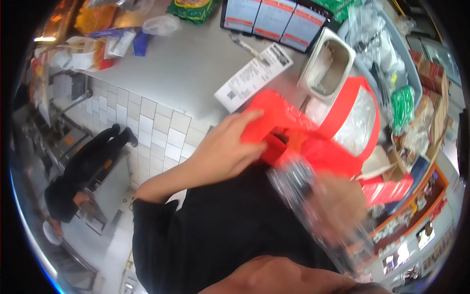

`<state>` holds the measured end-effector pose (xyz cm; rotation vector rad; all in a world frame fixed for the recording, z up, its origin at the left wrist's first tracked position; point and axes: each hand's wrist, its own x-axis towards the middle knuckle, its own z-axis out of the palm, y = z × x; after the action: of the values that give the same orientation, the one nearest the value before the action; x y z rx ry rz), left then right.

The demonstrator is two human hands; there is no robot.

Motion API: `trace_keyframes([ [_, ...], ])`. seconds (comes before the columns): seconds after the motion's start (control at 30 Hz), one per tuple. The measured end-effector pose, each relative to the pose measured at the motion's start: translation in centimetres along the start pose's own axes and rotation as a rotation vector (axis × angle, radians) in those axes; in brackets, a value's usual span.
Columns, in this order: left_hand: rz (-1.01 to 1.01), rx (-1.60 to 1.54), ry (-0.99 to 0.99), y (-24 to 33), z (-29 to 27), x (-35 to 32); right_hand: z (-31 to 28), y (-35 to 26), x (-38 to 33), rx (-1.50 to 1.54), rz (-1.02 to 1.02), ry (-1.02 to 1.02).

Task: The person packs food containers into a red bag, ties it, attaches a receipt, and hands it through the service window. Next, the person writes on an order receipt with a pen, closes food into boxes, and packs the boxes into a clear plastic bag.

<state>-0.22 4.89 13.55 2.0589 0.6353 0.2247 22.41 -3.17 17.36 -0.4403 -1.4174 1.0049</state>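
Observation:
My left hand grips the edge of a red bag at the front of the steel counter, thumb and fingers closed on it. The bag's mouth gapes toward me, and a wide red strap or panel crosses clear plastic wrapping on its far side. My right hand, smeared by motion, is closed around clear plastic packaging just below the bag's right part. One end of this packaging reaches the bag's near edge; its contents cannot be made out. A long printed receipt lies just beyond the bag.
Beyond the bag stand a metal container and a dark-framed panel with three sheets. A grey bin of plastic packaging is at right, above an orange-edged shelf. Cartons sit far left; another person works at lower left.

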Motion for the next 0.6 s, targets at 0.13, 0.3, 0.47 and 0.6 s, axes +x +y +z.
trace_keyframes([
  [0.13,-0.075,0.071,0.153,-2.7,2.3,0.6,2.4,3.7,-3.2,-0.584,0.746,0.183],
  [0.3,0.162,0.105,0.215,-2.4,2.8,-0.2,1.8,3.3,-6.6,-1.363,1.022,0.017],
  [0.47,0.09,-0.026,0.03,-2.8,2.6,-0.5,0.3,7.5,-5.9,-1.396,1.421,-0.192],
  [0.6,0.05,0.114,-0.141,-1.9,0.6,-1.0,-2.0,6.3,-7.7,-1.16,1.275,-0.051],
])
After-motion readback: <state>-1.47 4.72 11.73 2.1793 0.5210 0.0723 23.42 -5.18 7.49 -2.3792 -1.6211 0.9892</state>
